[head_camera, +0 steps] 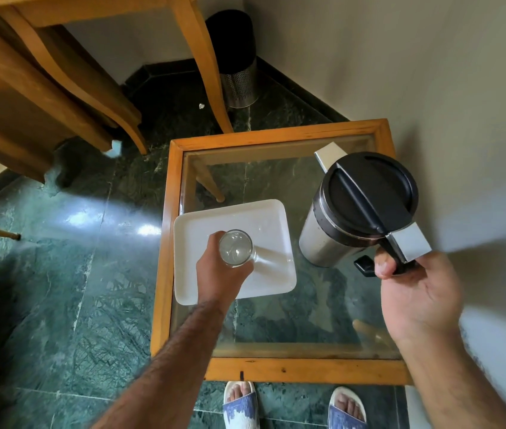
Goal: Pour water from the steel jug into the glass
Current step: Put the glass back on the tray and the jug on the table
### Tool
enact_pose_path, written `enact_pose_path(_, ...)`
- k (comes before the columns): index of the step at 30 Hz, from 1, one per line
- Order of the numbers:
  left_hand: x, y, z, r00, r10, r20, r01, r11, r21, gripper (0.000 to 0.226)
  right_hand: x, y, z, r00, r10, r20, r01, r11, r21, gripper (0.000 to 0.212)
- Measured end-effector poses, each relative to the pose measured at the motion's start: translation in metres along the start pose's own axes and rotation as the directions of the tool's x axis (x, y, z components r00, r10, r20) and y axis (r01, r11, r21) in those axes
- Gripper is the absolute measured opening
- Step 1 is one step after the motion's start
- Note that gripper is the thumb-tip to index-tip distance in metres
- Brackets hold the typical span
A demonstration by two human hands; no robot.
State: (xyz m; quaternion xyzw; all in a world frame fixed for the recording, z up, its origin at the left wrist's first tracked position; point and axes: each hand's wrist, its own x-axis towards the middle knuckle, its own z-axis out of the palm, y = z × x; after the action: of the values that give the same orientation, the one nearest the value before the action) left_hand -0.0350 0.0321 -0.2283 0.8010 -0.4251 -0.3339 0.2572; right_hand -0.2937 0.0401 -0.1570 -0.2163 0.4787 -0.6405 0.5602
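Left grip [220, 269] wraps glass [235, 247]; right grip [412, 283] holds steel jug [354, 212] handle.

- Cylindrical brushed-steel jug [323, 239]: satin metal, matt black plastic lid [366, 193].
- Clear drinking glass [235, 247]: smooth, glossy.
- White rectangular tray [264, 218]: glossy plastic.
- Desk [276, 136]: varnished wood frame, glass top.

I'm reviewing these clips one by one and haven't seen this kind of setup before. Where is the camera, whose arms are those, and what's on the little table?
There is no machine here: one wide-angle camera sits on a person's head, looking down at their own bare hands. The left hand grips a clear glass over a white tray. The right hand holds the black handle of a steel jug, its black lid on. Both are above a glass-topped side table with a wooden frame. No water is pouring.
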Motion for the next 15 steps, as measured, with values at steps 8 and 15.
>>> enact_pose_path(8, 0.0, 0.003, -0.001, 0.999, -0.005, 0.034, 0.003, 0.998, 0.064, 0.081, -0.002, 0.005, -0.005, 0.999, -0.018, 0.035, 0.021, 0.997, -0.07, 0.031)
enact_pose_path(15, -0.019, 0.034, -0.028, 0.983, 0.185, 0.01, -0.184, 0.97, 0.16, 0.109, -0.001, -0.018, -0.005, 0.984, -0.093, -0.154, 0.051, 0.966, -0.255, 0.041)
